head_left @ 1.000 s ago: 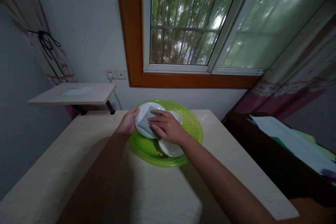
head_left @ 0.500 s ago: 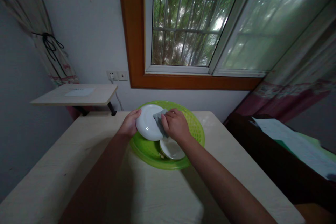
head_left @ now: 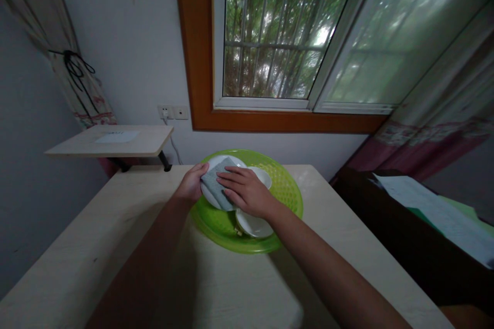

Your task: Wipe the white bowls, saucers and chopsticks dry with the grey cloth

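My left hand [head_left: 192, 183] grips the left edge of a white plate [head_left: 234, 159], held tilted over a round green plastic basket [head_left: 287, 187]. A grey cloth [head_left: 216, 187] lies spread across the plate's face. On top of the cloth rests my right hand [head_left: 249, 193], its fingers stretched out flat and pointing left. Below this hand, a white bowl [head_left: 255, 226] sits in the basket. Another white dish [head_left: 264, 177] shows partly behind the hand; its full shape is hidden. A small pale yellowish bit [head_left: 238, 230] is beside the bowl.
The basket stands on a light wooden table [head_left: 231, 288] against the wall below a window [head_left: 278, 25]. A small raised wooden shelf [head_left: 150, 139] is at the back left, near a wall socket [head_left: 172, 112]. Papers [head_left: 432, 211] lie on dark furniture at the right.
The cloth went from bunched in my right hand at the plate's right edge to spread over its face. My right fingers uncurled and flattened. The dish behind the hand came into view.
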`<state>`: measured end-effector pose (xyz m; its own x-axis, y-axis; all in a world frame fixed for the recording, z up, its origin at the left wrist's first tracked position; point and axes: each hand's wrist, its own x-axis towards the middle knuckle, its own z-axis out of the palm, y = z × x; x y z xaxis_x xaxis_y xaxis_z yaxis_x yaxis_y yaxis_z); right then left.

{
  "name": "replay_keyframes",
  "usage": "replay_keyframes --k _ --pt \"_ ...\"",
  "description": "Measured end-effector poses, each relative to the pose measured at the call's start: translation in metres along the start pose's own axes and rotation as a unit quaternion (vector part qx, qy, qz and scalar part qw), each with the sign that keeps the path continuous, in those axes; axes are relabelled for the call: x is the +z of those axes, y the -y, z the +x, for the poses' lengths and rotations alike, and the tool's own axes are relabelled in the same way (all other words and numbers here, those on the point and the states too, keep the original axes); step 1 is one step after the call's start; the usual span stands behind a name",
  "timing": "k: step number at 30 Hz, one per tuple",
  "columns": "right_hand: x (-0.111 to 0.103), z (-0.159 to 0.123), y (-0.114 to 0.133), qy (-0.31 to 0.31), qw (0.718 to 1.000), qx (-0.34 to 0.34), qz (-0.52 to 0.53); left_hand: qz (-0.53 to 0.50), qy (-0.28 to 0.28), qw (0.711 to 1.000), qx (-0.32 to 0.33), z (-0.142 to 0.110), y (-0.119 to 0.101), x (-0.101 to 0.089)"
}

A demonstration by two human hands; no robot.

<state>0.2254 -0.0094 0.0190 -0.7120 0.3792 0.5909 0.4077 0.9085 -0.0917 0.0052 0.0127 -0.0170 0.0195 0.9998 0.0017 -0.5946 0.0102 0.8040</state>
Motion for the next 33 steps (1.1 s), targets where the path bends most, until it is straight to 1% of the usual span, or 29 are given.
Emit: replay_keyframes --k 3,9,11,13,16,20,22,24,26,28,33 --pt "0.002 0.001 0.0 0.006 0.998 0.045 -0.04 -0.006 -0.004 1.0 0.004 -0.001 0.001 0.001" --pt "0.003 0.001 -0.009 -0.036 0.98 0.158 -0.119 0.012 -0.031 0.999 0.005 0.0 0.003 0.002" --pt "0.002 0.001 -0.01 -0.029 0.974 0.18 -0.137 0.018 -0.039 0.999 0.005 0.0 0.002 0.001" --pt "0.0 0.001 -0.011 -0.013 0.97 0.188 -0.151 0.02 -0.045 0.999 0.008 0.0 0.001 0.002" --pt "-0.002 -0.001 -0.009 0.0 0.977 0.161 -0.143 0.017 -0.057 0.998 0.012 0.0 0.0 0.003" --pt "-0.004 -0.004 -0.003 0.002 0.996 0.065 -0.054 0.006 -0.053 0.998 0.014 -0.001 -0.002 0.005" --pt "-0.005 -0.003 0.0 0.001 1.0 0.024 -0.008 0.003 -0.047 0.999 0.012 -0.002 -0.003 0.006" --pt "-0.005 -0.002 0.002 0.004 1.0 0.0 0.016 0.002 -0.035 0.999 0.007 -0.002 -0.003 0.006" --pt "-0.003 0.0 0.002 0.01 1.0 -0.005 0.014 0.0 -0.015 1.0 -0.002 -0.003 -0.003 0.006" --pt "0.0 0.001 0.001 0.014 1.0 0.004 -0.002 -0.005 -0.001 1.0 -0.005 -0.003 -0.001 0.006" --pt "0.007 0.001 -0.004 -0.005 0.996 0.07 -0.06 -0.018 -0.007 1.0 0.011 -0.001 0.003 0.003"
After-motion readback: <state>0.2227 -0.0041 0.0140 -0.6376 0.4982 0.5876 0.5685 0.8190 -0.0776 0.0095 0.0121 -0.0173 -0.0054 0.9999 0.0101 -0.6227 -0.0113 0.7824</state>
